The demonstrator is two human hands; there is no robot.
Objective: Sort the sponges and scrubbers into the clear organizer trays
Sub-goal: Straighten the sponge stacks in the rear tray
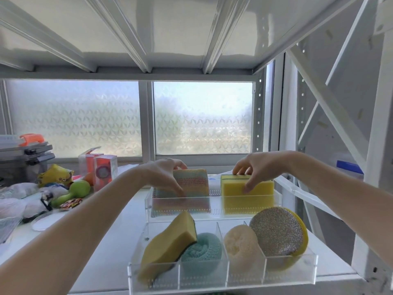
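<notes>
Two clear organizer trays sit on the white shelf. In the far tray [214, 211] a rainbow-striped sponge [192, 185] stands on edge, pinched by my left hand [164, 174]. Beside it a yellow block sponge [247, 187] with a green top stands in the same tray, held by my right hand [254, 168]. The near tray [221, 277] has dividers. It holds a curved yellow-green sponge [168, 241], a teal knitted scrubber [202, 250], a cream loofah [240, 245] and a round silver scrubber [277, 231] with a yellow backing.
The left of the shelf [119, 228] is cluttered: grey cases [25, 158], boxed items [105, 169], a green dumbbell-shaped thing [73, 192], plastic bags [19, 199] and a round lid [45, 221]. White shelf posts [376, 188] rise on the right, an upper shelf is overhead, and a frosted window stands behind.
</notes>
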